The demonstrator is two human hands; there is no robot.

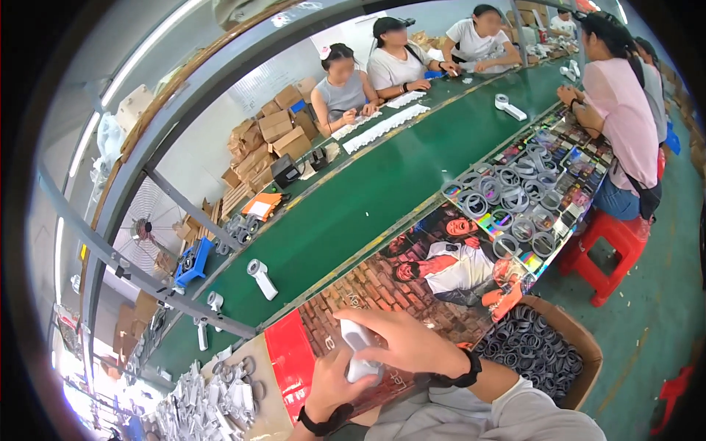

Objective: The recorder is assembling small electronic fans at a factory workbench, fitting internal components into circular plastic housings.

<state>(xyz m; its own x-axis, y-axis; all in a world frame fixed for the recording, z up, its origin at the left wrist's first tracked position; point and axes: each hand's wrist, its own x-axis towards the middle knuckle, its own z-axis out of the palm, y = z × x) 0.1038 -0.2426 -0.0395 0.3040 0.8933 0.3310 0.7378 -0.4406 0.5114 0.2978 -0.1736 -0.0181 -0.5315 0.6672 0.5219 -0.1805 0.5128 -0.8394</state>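
A white and pale grey plastic piece, shaped like a slim handle, stands between my two hands above the printed board. My left hand grips its lower end from the left, thumb across it. Curled around its right side and top is my right hand. Fingers cover part of the piece, so its full shape is hidden. To the left of my hands lies a heap of similar white and grey handle pieces. A white ring-headed piece with a handle lies on the green conveyor belt ahead.
Grey plastic rings cover the board's far right part. A cardboard box full of dark grey rings stands at my right. Beyond it is a red stool, with a seated person in pink. Several people sit across the belt.
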